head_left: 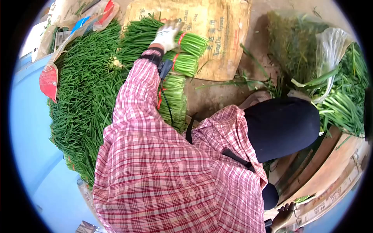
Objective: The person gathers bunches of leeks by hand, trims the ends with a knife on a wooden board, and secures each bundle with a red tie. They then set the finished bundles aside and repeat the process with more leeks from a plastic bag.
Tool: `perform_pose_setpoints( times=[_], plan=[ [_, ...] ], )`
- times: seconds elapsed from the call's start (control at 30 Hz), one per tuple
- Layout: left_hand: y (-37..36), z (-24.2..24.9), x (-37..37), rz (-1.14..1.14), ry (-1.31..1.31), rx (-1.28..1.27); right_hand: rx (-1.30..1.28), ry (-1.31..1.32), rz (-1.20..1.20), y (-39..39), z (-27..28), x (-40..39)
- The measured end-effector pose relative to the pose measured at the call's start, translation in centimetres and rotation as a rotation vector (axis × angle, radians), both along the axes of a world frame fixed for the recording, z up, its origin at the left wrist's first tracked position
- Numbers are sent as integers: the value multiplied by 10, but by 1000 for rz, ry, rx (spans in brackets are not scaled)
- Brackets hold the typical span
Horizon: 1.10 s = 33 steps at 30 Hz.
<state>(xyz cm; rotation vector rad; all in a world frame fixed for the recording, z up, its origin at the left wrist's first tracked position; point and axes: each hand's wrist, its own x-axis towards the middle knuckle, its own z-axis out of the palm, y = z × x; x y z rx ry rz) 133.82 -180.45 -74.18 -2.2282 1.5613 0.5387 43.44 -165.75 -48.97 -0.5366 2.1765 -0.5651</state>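
Observation:
My left hand [168,35], in a white glove, lies on a bundle of garlic chives [194,43] tied with a red band. Its fingers are stretched over the bundle and slightly blurred. A second banded bundle [185,64] sits just below the wrist, and more bundles [173,97] lie nearer my sleeve, their pale cut ends facing right. My right hand [283,218] is low at the right edge of view, beside a cardboard box [326,204]. Its fingertips look dark; whether it holds anything cannot be made out.
A big pile of green chives [85,85] spreads along the left side. Under the bundles lies a printed yellow-brown sack [223,39]. Loose chives [344,103] and clear plastic [330,50] are at right, past my dark-clad knee [283,126]. Stray leaves litter the floor.

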Motion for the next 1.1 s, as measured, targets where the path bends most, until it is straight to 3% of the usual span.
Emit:
perform_pose_setpoints(
  times=[0.17,0.27,0.37,0.53,0.57,0.7,0.73,0.77,0.8,0.83,0.87,0.9,0.93,0.97,1.03,1.07,1.1],
  plan=[
    [-20,-54,-23,-344,-34,148,-23,-16,35,-9,-8,12],
    [-25,-41,-36,-203,68,250,-20,-59,-39,-6,-11,3],
    [-16,-46,-24,-142,114,179,-105,-131,20,6,-12,1],
    [-5,-47,-35,-91,72,96,-64,-224,-115,25,-32,-27],
    [-9,-48,-38,-72,64,138,-62,-137,-157,26,-35,-20],
    [-1,-53,-39,-55,61,121,-212,-257,32,41,-42,-39],
    [-1,-51,-40,-71,19,122,-240,-120,72,7,-16,56],
    [-4,-51,-45,-96,-15,126,-226,-281,-87,46,-54,-55],
    [9,-84,-21,-148,40,47,-128,-244,-64,40,-66,-68],
    [12,-90,-13,-130,112,61,-213,-269,102,47,-58,-47],
    [14,-71,-34,-194,193,-196,-310,-298,258,48,-50,-16],
    [4,-55,-45,-106,269,13,-355,-282,29,49,-44,10],
    [14,-74,-38,-148,198,28,-422,-257,-198,49,-38,34],
    [6,-88,-36,-44,330,153,-382,-91,-104,46,-27,50],
    [-6,-107,-41,-139,255,357,-441,64,-95,69,-19,54],
    [6,-152,-1,-126,262,238,-405,252,110,82,-13,51],
    [10,-163,1,-179,74,284,-506,63,-97,85,-6,61]
  ],
)
